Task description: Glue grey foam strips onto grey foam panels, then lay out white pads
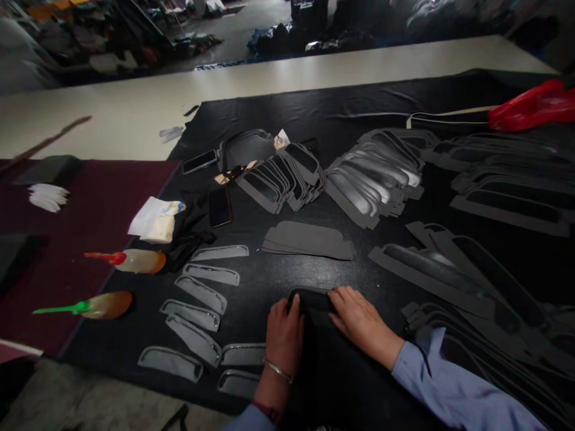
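A black, curved-edged fabric piece point(314, 294) lies in front of me on the dark-covered table point(242, 224). At its left end, the fingers of my left hand point(285, 332) are closed on the edge; a metal bangle circles that wrist. My right hand point(362, 317) has its fingers bent over the piece's right end, with the thumb below. The lower part of the piece blends into the dark surface, so its outline there is unclear. Just beyond my hands is a small stack of flat grey panels point(308, 239). Several small grey curved pieces point(193, 338) with glossy edge lines lie left of my left hand.
Two glue bottles, one red-tipped point(141, 261) and one green-tipped point(108, 305), lie at left. Phones point(220, 207), a white paper packet point(153, 220) and fanned grey panels point(375, 173) sit farther back. More panels point(431, 278) cover the right side, near a red bag point(534, 108).
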Demonstrator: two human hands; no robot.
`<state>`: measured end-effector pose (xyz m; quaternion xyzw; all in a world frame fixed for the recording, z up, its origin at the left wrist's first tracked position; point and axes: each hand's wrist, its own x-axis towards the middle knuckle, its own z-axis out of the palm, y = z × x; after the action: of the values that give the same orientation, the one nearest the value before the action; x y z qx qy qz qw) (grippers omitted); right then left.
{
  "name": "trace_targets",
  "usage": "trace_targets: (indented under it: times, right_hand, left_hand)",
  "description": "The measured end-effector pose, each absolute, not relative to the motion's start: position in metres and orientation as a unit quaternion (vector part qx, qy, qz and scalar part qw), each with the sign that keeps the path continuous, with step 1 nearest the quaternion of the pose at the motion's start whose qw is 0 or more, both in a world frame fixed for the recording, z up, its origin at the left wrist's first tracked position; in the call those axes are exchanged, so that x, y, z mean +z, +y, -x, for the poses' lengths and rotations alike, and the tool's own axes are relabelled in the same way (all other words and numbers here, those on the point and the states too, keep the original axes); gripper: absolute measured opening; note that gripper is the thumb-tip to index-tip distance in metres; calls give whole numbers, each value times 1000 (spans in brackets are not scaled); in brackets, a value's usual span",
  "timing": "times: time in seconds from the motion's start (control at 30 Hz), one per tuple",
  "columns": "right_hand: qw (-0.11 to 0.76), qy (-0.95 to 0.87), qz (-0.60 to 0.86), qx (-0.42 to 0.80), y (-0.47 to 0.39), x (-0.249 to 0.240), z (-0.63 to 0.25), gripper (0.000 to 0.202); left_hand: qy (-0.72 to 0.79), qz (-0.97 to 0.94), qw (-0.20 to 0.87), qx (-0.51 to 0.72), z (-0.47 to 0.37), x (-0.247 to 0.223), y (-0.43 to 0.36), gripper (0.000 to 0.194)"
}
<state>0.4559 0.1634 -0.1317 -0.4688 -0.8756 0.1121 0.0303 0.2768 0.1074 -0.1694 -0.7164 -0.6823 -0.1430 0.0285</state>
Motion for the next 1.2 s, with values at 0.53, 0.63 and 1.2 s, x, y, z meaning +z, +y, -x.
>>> trace_targets:
  times: [0.53, 0.63, 1.2]
  right_hand:
    - [38, -876, 469, 106, 168, -131, -456, 17]
    - [25, -880, 461, 112, 169, -130, -457, 20]
    - [42, -883, 453, 113, 172, -135, -459, 22]
  left_hand:
    - [-649, 747, 105, -101, -279, -173, 111, 33]
    - [-618, 767, 125, -122, -278, -181, 111, 32]
    - [-613, 773, 105, -125, -277, -183, 109, 43]
